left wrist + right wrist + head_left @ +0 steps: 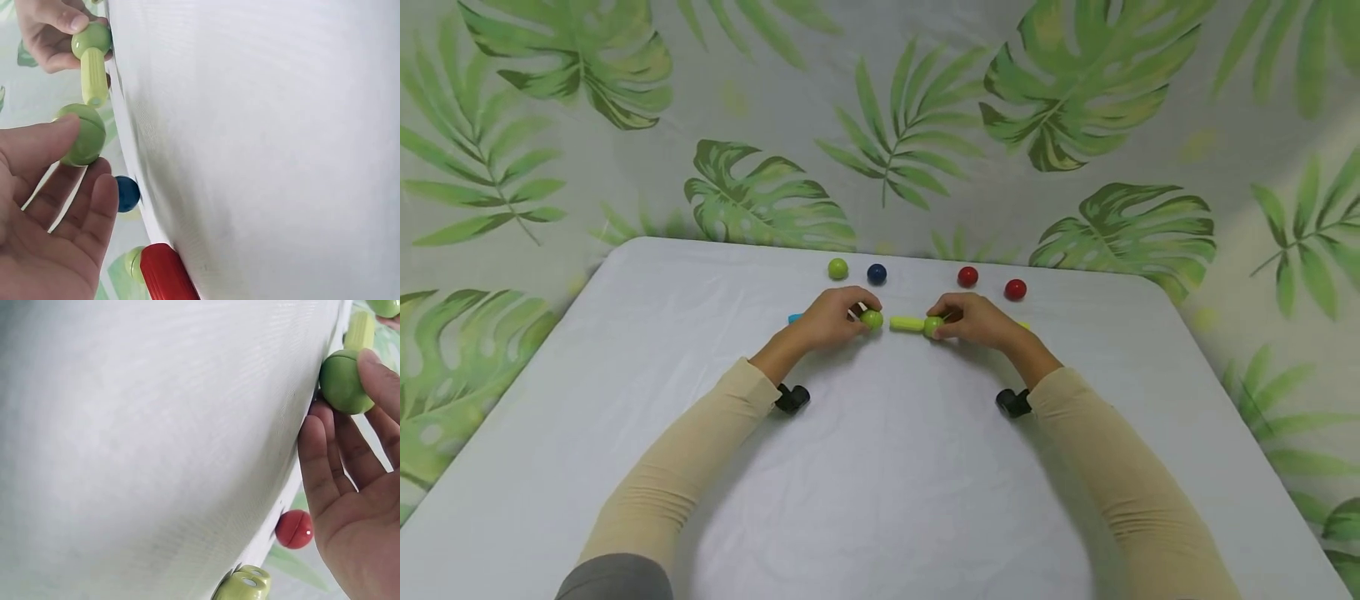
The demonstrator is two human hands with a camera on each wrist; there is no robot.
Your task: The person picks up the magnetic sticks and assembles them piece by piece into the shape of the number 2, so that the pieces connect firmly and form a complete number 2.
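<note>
My left hand point(835, 318) pinches a green ball point(872, 319) between thumb and fingers, just above the table's far half. Facing it, my right hand point(973, 319) grips another green ball point(933, 327), from which a ribbed yellow-green rod point(907, 323) sticks out toward the left. A small gap separates the rod's free end from the left hand's ball. In the left wrist view, a hole shows in that end of the rod point(94, 78). The right wrist view shows my thumb on one side of the ball point(344, 384), which has a seam line.
Behind the hands lie a green ball point(838, 268), a dark blue ball point(876, 274) and two red balls point(967, 277). A red ribbed rod point(167, 272) lies near the left hand. Yellow-green rods point(245, 587) lie by the right wrist. A leaf-patterned cloth hangs behind the white table point(865, 483).
</note>
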